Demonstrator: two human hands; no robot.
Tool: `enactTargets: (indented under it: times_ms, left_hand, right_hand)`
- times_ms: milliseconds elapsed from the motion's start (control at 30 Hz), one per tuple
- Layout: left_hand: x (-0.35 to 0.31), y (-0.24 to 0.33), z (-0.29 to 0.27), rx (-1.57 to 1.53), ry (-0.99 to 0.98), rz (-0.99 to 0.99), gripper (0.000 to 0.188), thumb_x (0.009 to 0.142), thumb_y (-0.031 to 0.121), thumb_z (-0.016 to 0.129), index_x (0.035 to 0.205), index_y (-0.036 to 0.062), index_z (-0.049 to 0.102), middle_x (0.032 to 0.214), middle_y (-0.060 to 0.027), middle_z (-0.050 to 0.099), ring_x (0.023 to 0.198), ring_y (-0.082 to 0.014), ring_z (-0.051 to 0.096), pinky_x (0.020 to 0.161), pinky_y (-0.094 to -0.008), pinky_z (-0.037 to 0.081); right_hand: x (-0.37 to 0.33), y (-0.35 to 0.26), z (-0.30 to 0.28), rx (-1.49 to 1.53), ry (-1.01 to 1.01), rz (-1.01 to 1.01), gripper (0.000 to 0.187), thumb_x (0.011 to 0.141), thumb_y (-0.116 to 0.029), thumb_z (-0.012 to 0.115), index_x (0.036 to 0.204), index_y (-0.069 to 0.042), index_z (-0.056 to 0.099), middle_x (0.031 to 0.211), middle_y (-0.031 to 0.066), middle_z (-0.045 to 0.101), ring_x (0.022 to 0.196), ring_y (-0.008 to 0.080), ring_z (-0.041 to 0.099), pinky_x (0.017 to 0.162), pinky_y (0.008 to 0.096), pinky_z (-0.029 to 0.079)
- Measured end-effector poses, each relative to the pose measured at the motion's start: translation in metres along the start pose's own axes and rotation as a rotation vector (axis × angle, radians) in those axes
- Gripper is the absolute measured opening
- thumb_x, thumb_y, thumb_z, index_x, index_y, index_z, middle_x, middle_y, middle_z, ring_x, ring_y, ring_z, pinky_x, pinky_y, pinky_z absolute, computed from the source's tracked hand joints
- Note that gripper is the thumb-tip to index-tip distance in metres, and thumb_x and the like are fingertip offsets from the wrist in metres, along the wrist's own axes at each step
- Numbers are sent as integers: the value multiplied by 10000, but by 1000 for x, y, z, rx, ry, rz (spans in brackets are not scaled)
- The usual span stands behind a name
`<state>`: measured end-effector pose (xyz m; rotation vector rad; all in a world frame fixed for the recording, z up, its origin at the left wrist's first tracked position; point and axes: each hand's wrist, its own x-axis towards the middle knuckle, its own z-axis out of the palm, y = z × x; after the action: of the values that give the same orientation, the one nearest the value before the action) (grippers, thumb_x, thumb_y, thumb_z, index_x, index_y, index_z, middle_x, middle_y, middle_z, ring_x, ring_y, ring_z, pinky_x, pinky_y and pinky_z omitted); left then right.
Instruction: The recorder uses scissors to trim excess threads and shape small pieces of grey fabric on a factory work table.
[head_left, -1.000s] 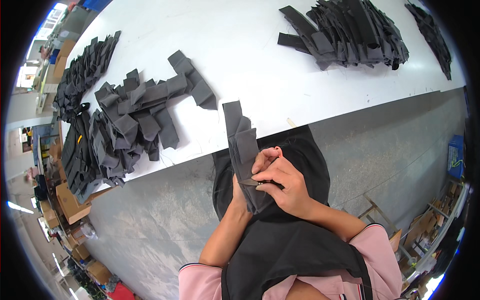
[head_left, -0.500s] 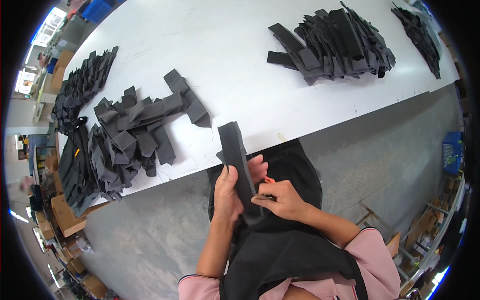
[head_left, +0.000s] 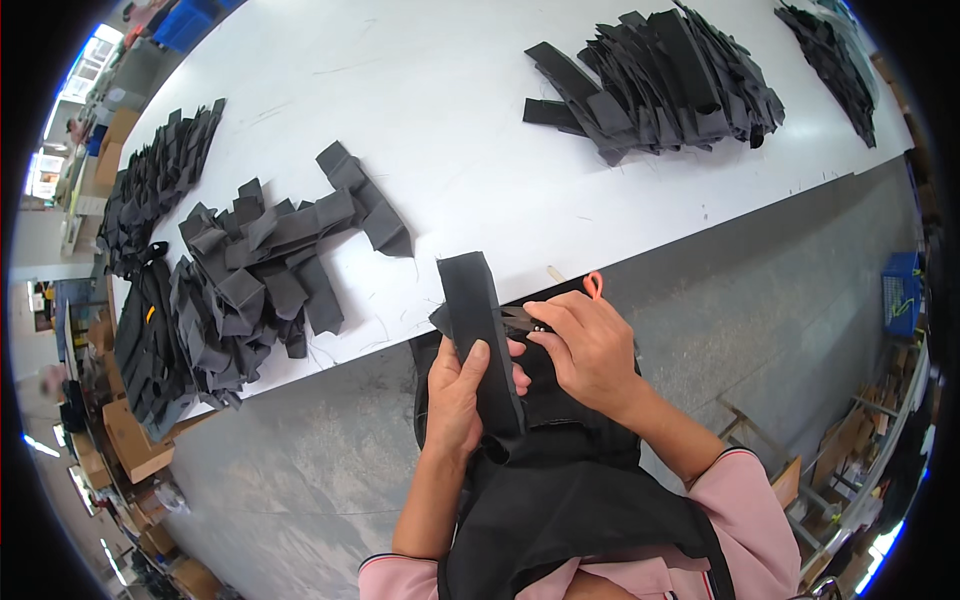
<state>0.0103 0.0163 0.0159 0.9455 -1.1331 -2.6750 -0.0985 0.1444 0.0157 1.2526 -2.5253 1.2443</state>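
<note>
My left hand (head_left: pixel 455 395) grips a black fabric strip (head_left: pixel 472 310), thumb across its front and fingertips showing behind its right edge. The strip stands up at the table's near edge, its lower end hanging over my dark apron (head_left: pixel 580 500). In my right hand (head_left: pixel 597 350) are small thread snips (head_left: pixel 518 321), with an orange finger loop above the knuckles. Their metal blades point left and meet the strip's right edge about midway up; whether they are cutting anything is too small to tell.
The white table (head_left: pixel 440 110) bears a loose heap of dark fabric pieces (head_left: pixel 240 290) at left and a stacked bundle (head_left: pixel 680 90) at far right. Another dark bundle (head_left: pixel 830 70) lies at the right end. Cardboard boxes (head_left: pixel 135 440) and a blue crate (head_left: pixel 902 298) stand beyond.
My right hand has moved up and right from the strip's lower part, bringing the snips' blades into sight at its edge. The strip has turned slightly, showing more of its front.
</note>
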Motion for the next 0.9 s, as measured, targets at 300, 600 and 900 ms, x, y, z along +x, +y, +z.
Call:
enactTargets:
  times_ms: [300,600,900]
  left_hand:
    - [-2,0,-2,16,14,-20,255,953,202,516,1111,20,432,906,-150,632,649,-195,630,576,-314,549]
    - [-5,2,-1,65,13,-48,252,947,171,520,1118,6,440,908,-151,640,644,-187,630,580,-302,542]
    - [-6,1,0,166,-14,-62,265,913,76,541,1149,1,448,901,-130,637,647,-171,619,591,-294,526]
  right_hand:
    - [-3,6,3,133,7,61,249,698,1,696,935,-53,646,810,85,637,671,254,597,588,330,452]
    - [-11,7,5,285,9,145,249,714,22,680,950,-49,648,799,72,626,650,219,579,563,298,448]
    - [-1,-5,1,325,-96,132,273,711,61,665,965,-33,635,825,78,527,611,163,533,509,268,415]
